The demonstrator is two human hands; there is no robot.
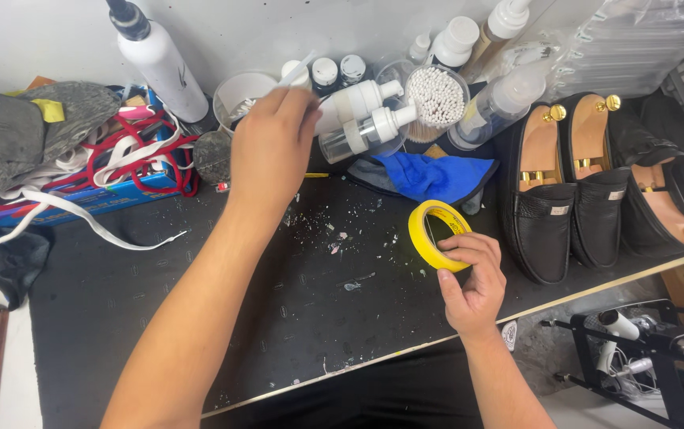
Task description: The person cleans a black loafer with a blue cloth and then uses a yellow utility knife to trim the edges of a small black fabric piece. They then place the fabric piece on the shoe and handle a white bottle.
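My right hand (473, 278) grips a yellow roll of tape (429, 230), held upright on edge on the black work mat (199, 302). My left hand (272, 143) reaches to the back of the bench, fingers pinched on a thin white stick-like tool (298, 67) beside a white cup (240, 94). Clear pump bottles (366, 119) lie on their sides just right of that hand. Small bits of debris speckle the mat between my hands.
A pair of black loafers (568, 191) with shoe trees stands at the right, more shoes beyond. A blue cloth (429, 175), a tub of cotton swabs (437, 95), a white spray can (159, 59), tangled red and white laces (119, 159) and a grey cloth crowd the back.
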